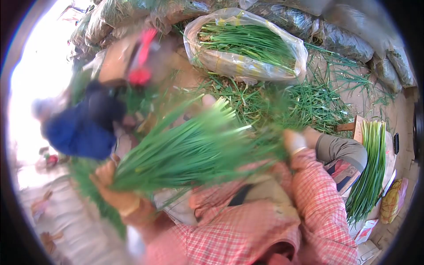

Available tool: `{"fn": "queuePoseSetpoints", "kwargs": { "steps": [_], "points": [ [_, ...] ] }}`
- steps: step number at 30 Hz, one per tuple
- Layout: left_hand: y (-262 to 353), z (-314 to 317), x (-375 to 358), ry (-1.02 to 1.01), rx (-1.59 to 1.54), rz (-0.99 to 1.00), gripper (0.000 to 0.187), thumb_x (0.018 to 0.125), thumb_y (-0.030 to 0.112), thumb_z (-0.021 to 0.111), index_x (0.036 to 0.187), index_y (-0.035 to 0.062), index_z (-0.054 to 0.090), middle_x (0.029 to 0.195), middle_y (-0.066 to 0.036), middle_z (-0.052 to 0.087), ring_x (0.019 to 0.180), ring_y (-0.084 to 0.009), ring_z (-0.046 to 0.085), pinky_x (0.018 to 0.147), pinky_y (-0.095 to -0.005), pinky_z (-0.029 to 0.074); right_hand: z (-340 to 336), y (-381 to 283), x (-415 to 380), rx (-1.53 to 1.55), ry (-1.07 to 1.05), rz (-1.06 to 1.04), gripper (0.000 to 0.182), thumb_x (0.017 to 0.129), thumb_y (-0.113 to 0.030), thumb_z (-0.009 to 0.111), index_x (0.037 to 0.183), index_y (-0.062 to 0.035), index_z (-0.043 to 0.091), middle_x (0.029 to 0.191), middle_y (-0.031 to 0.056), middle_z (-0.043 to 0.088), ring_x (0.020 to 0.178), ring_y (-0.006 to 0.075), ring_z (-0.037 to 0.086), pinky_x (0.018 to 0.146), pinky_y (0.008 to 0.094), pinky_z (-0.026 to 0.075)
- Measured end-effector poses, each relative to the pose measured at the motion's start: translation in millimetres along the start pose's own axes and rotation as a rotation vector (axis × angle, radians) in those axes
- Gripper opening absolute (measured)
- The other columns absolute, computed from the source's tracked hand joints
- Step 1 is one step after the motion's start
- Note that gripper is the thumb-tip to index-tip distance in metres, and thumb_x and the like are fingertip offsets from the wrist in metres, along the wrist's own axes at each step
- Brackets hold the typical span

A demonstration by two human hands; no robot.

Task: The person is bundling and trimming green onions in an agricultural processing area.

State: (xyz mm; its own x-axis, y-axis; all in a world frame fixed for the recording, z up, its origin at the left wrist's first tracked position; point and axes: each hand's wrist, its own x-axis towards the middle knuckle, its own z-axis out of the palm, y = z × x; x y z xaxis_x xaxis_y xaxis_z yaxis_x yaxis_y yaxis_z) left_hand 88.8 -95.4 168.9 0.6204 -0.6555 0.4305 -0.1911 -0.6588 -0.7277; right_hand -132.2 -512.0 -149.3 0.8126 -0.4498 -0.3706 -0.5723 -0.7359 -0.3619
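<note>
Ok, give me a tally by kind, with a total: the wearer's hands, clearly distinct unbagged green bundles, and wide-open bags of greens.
Wearer's hands: 2 (left hand, right hand)
Unbagged bundles: 2 (held bundle, right-side bundle)
Wide-open bags: 1 (clear bag)
Total: 5

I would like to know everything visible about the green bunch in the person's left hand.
The bunch is a thick sheaf of long, thin green stalks, paler at the upper-right ends. It is held aslant near the middle of the view, partly fanned, with loose blades straying out. The left hand grips its lower-left end. Blur hides whether anything else touches it.
</note>
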Motion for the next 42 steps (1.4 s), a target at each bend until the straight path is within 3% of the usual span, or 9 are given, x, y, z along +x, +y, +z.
{"fn": "queuePoseSetpoints", "kwargs": {
  "steps": [4,13,17,22,24,27,32,38,42],
  "points": [
    [-17,14,-22,0.001,-0.077,-0.027,0.021,0.082,0.020,0.049,0.101,0.0167,0.056,0.077,0.004,0.046,0.076,-0.0144,0.050,0.104,-0.0348,0.027,-57,28,8,0.267,0.402,0.349,0.030,0.083,-0.026,0.057,0.099,-0.0016,0.061,0.092,0.0202,0.063,0.085,0.0361,0.060,0.071,0.0406,0.047],
    [-15,73,-61,-0.192,-0.047,-0.131,0.018,0.090,0.020,0.043,0.101,0.0118,0.056,0.089,0.004,0.049,0.093,-0.0133,0.049,0.106,-0.0334,0.023,-63,-183,11,0.967,-0.584,-0.324,0.055,0.069,-0.041,0.073,0.107,-0.0033,0.062,0.095,0.0142,0.065,0.088,0.0232,0.059,0.082,0.0329,0.045],
    [-11,90,-79,-0.168,-1.320,-0.501,0.024,0.095,0.018,0.036,0.102,0.0032,0.053,0.101,-0.004,0.056,0.102,-0.0178,0.051,0.103,-0.0350,0.031,-82,-164,-23,1.023,-0.607,-0.220,0.044,0.074,-0.037,0.068,0.105,-0.0054,0.063,0.088,0.0137,0.066,0.081,0.0233,0.061,0.075,0.0318,0.047],
    [20,134,-106,-0.150,-1.143,-0.535,0.036,0.095,0.026,0.033,0.094,-0.0023,0.055,0.101,-0.019,0.060,0.097,-0.0263,0.055,0.091,-0.0381,0.042,-127,-143,-42,0.559,-0.128,-0.368,0.025,0.080,-0.028,0.059,0.096,-0.0093,0.062,0.081,0.0155,0.062,0.074,0.0313,0.060,0.066,0.0373,0.047],
    [41,78,-62,-0.211,-2.279,-1.492,0.038,0.095,0.030,0.035,0.095,-0.0014,0.057,0.101,-0.019,0.059,0.096,-0.0257,0.055,0.088,-0.0376,0.042,-128,-130,-46,0.263,0.190,-0.489,0.020,0.082,-0.026,0.057,0.091,-0.0080,0.059,0.079,0.0155,0.059,0.072,0.0343,0.058,0.064,0.0412,0.046],
    [28,122,-99,-0.248,-2.582,-1.277,0.039,0.095,0.031,0.035,0.099,-0.0010,0.057,0.101,-0.017,0.059,0.093,-0.0248,0.054,0.085,-0.0362,0.043,-125,-65,-34,0.010,0.431,-0.507,0.021,0.078,-0.021,0.059,0.094,-0.0075,0.059,0.078,0.0152,0.057,0.072,0.0348,0.057,0.063,0.0430,0.047],
    [43,120,-115,-0.225,-1.840,-1.592,0.036,0.091,0.029,0.041,0.104,-0.0010,0.057,0.102,-0.013,0.058,0.094,-0.0246,0.054,0.086,-0.0373,0.042,-189,8,-36,0.460,0.401,0.360,0.032,0.086,-0.032,0.056,0.103,-0.0059,0.060,0.095,0.0173,0.063,0.089,0.0283,0.061,0.072,0.0385,0.047],
    [50,118,-127,-0.184,-1.876,-1.828,0.037,0.089,0.030,0.044,0.106,-0.0012,0.056,0.104,-0.013,0.057,0.095,-0.0253,0.054,0.085,-0.0383,0.043,-139,-85,-46,0.905,-0.065,-0.351,0.049,0.077,-0.024,0.069,0.121,-0.0083,0.053,0.107,0.0090,0.058,0.096,0.0190,0.055,0.078,0.0295,0.045],
    [47,124,-145,-0.222,-1.924,-1.837,0.038,0.088,0.031,0.045,0.107,-0.0011,0.055,0.105,-0.014,0.057,0.095,-0.0259,0.054,0.085,-0.0389,0.043,-130,-152,-61,1.401,-0.378,0.069,0.033,0.079,-0.019,0.066,0.106,-0.0031,0.054,0.075,-0.0001,0.056,0.063,0.0098,0.052,0.058,0.0247,0.043]
  ]
}}
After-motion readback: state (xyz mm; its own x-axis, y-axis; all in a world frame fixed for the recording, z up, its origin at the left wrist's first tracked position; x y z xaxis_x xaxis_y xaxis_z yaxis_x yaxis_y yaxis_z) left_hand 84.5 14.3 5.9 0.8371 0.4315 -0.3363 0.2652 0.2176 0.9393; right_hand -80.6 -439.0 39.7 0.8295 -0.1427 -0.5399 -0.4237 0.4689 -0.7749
